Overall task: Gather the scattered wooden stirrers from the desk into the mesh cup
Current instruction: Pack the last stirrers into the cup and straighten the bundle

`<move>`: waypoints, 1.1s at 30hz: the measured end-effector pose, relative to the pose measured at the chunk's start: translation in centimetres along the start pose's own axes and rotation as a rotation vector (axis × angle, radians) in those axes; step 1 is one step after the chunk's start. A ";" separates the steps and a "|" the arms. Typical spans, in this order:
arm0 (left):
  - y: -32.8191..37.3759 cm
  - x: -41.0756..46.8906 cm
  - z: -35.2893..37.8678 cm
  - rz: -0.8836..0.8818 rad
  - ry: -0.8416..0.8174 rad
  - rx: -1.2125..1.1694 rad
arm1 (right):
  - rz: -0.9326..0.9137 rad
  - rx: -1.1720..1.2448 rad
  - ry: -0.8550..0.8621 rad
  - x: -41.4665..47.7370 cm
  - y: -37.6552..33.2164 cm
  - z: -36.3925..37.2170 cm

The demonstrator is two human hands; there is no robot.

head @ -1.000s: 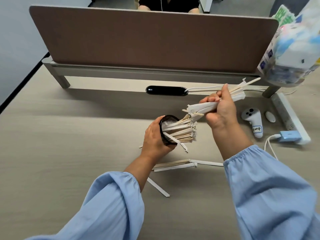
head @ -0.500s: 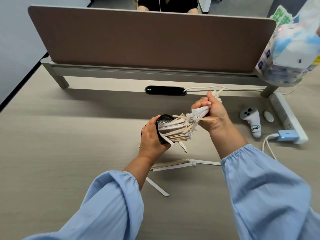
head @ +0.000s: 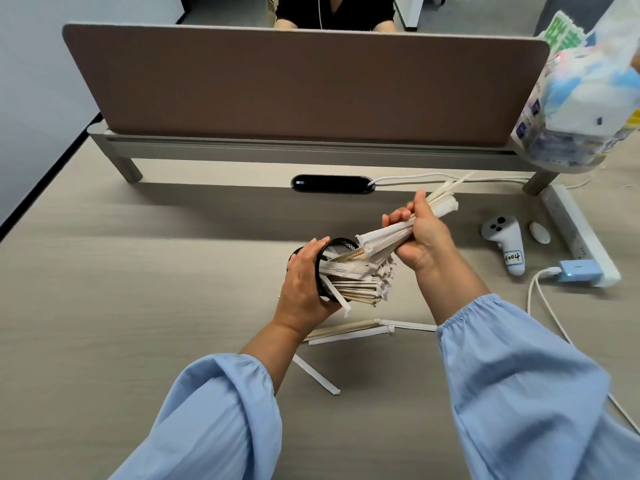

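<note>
— Desk point(head: 104, 306) surface?
— Pale wood grain. A brown divider panel point(head: 304, 84) stands along the far edge, with a black cable port point(head: 331, 184) below it. At far right lie a white power strip point(head: 575, 233), a blue charger point(head: 576, 274) and a white controller point(head: 504, 244).
— Any writing?
— A label on the controller, handwritten; it looks like "4004". The bag point(head: 585, 98) at far right has green print I cannot read.
— Hands?
— Left hand point(head: 304, 289) has its grip wrapped around the mesh cup point(head: 334, 261), tilted rightward above the desk. Right hand point(head: 420, 237) has its grip pressed closed on a bundle of stirrers point(head: 381, 239), ends at the cup mouth. Loose stirrers point(head: 349, 332) lie nearer.
</note>
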State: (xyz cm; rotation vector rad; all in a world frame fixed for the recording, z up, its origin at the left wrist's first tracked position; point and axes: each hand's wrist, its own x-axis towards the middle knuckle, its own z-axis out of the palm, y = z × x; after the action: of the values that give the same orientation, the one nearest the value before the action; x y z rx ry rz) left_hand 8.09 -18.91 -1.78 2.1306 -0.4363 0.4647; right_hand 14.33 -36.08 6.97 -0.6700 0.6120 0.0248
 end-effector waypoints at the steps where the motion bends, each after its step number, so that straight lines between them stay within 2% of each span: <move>1: 0.0 -0.1 0.0 -0.020 0.002 -0.003 | -0.057 0.014 0.010 -0.1 -0.1 0.0; 6: 0.1 -0.2 -0.1 -0.181 -0.025 -0.034 | -0.286 0.015 -0.099 -1.3 0.2 0.6; 13: 1.4 0.8 0.5 -0.247 0.033 0.064 | -0.521 -0.456 -0.258 -2.5 3.8 0.6; 18: 1.3 0.8 0.5 -0.320 0.038 0.106 | -0.513 -0.777 -0.359 -2.8 3.4 0.0; 24: 1.3 0.7 0.5 -0.375 0.057 0.021 | -0.297 -0.923 -0.464 -2.7 4.2 -1.2; 26: 1.0 0.6 0.5 -0.388 0.040 0.043 | -0.291 -0.993 -0.521 -3.0 4.4 -1.5; 30: 0.1 0.8 0.0 -0.425 0.055 0.077 | -0.481 -0.832 -0.467 -3.2 3.3 -1.3; 33: 0.0 0.9 -0.2 -0.421 0.061 0.058 | -0.524 -0.743 -0.422 -2.9 3.4 -0.6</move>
State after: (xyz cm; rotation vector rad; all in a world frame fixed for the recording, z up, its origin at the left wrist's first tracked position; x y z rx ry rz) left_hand 8.86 -18.88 -1.23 2.1811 0.0646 0.3002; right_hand 10.86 -33.24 6.17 -1.4848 -0.0180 -0.0979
